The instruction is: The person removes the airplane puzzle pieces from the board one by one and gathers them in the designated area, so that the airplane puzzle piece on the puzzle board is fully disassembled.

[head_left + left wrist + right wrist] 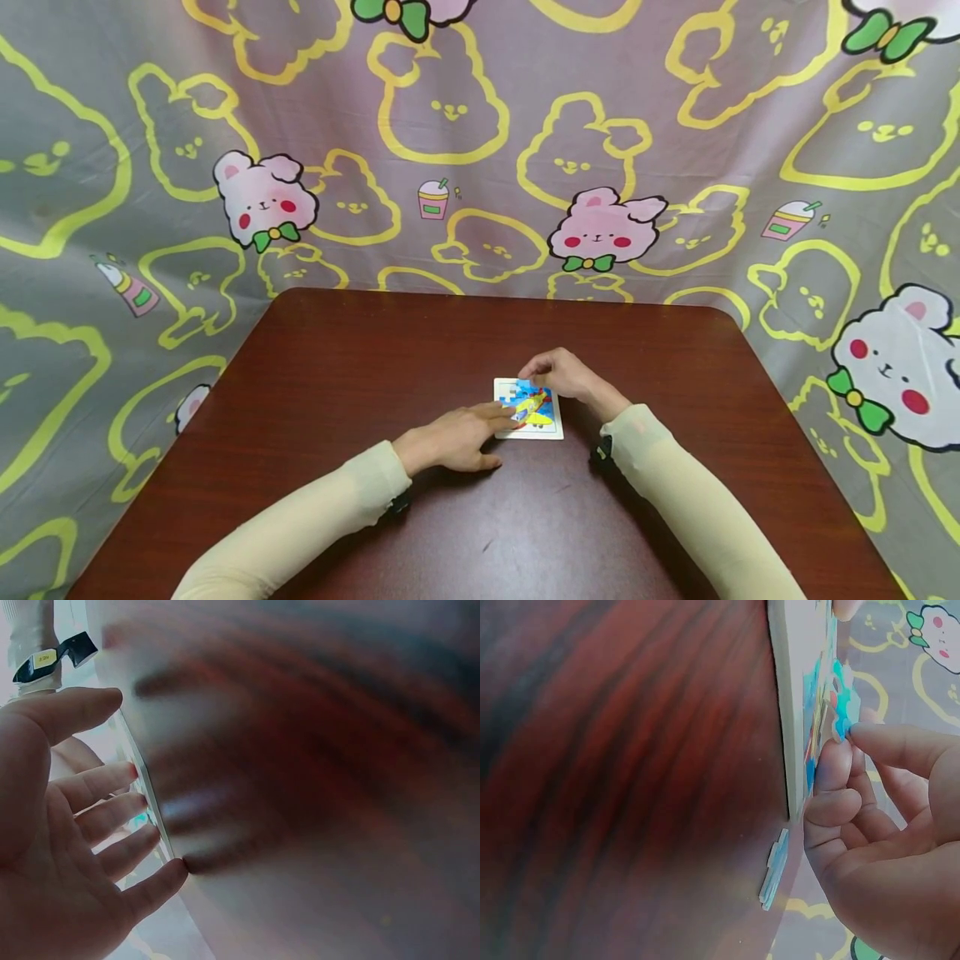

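A small square jigsaw puzzle with a pale frame and a yellow airplane picture on blue lies on the table. My left hand rests with its straight fingertips on the puzzle's left side, fingers spread in the left wrist view. At the puzzle's upper right is my right hand. Its thumb and a finger pinch a blue puzzle piece, tilted up from the puzzle surface in the right wrist view. Another loose puzzle piece lies on the table beside the frame, hidden by the right hand in the head view.
The dark reddish-brown table extends around the puzzle on all sides. A patterned curtain with bunny drawings hangs behind the table and along its sides.
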The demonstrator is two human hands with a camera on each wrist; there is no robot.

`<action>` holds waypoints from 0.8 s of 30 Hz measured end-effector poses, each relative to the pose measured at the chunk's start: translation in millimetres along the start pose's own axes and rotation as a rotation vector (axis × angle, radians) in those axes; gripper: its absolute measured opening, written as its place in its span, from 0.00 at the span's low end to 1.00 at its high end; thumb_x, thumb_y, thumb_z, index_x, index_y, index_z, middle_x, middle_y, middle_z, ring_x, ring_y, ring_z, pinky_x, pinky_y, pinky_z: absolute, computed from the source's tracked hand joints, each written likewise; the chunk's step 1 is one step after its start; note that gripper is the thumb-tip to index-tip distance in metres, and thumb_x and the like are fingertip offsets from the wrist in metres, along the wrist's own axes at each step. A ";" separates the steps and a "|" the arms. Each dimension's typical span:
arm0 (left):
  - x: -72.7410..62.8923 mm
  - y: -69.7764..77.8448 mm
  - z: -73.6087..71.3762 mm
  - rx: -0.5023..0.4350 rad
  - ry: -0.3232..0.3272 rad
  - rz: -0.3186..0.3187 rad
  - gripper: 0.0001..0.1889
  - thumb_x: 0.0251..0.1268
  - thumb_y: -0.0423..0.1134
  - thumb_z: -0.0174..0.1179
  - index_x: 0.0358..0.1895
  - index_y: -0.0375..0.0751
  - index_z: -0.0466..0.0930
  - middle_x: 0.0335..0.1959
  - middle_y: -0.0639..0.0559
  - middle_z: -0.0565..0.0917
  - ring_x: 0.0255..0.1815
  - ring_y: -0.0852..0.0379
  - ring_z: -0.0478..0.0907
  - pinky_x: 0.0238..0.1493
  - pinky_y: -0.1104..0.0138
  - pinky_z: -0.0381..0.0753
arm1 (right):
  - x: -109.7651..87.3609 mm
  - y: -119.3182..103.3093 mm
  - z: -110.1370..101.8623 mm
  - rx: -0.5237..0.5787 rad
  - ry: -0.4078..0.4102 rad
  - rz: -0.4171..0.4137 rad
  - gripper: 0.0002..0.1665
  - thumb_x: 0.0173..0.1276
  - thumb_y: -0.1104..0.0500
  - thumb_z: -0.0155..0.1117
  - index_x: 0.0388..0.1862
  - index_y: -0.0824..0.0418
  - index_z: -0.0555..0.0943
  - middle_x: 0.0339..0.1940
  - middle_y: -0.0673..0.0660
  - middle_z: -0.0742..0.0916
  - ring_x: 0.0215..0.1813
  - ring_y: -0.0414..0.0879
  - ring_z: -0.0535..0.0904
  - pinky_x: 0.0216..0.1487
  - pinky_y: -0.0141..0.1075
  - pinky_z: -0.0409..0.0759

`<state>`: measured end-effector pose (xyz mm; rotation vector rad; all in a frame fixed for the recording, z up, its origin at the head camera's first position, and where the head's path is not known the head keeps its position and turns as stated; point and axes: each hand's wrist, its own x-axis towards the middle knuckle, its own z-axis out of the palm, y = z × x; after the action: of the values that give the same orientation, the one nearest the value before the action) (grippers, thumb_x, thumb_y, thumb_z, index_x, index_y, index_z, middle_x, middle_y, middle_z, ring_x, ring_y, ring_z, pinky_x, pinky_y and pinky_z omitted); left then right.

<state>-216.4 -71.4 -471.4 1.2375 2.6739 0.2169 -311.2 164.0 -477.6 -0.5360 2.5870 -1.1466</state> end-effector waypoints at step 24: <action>4.0 4.2 -1.0 0.033 -0.030 -0.004 0.35 0.66 0.53 0.62 0.75 0.51 0.66 0.79 0.54 0.64 0.80 0.49 0.60 0.75 0.55 0.67 | -13.8 5.5 -19.7 0.007 0.000 0.054 0.08 0.67 0.63 0.66 0.40 0.57 0.90 0.39 0.55 0.91 0.37 0.45 0.79 0.34 0.34 0.75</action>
<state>-216.1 -65.7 -469.9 1.2351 2.6646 0.1528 -307.5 186.3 -467.7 -0.4624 2.5804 -1.1372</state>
